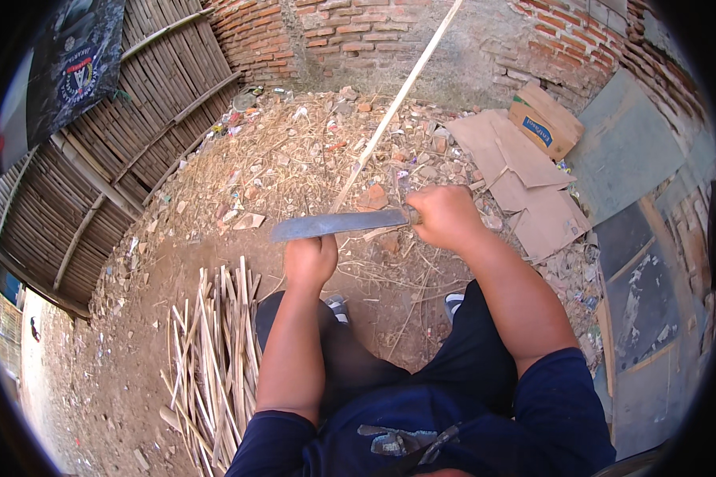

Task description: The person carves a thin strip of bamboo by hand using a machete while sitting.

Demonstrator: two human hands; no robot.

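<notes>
My right hand [447,216] is closed around the handle of a machete [338,225]. Its broad grey blade lies level, pointing left, across the near part of a long pale bamboo strip [398,107]. From there the strip slants away, up and right, to the brick wall. My left hand [310,261] is a closed fist just below the blade, in line with the strip and gripping its near end. The blade hides the top of this fist and the spot where strip and fingers meet.
A pile of split bamboo strips [219,350] lies left of my legs. Rubble and straw [286,159] cover the ground ahead, up to a brick wall [358,40]. Flattened cardboard [525,171], a carton [545,119] and grey sheets [624,151] are at right; a bamboo fence [119,151] stands left.
</notes>
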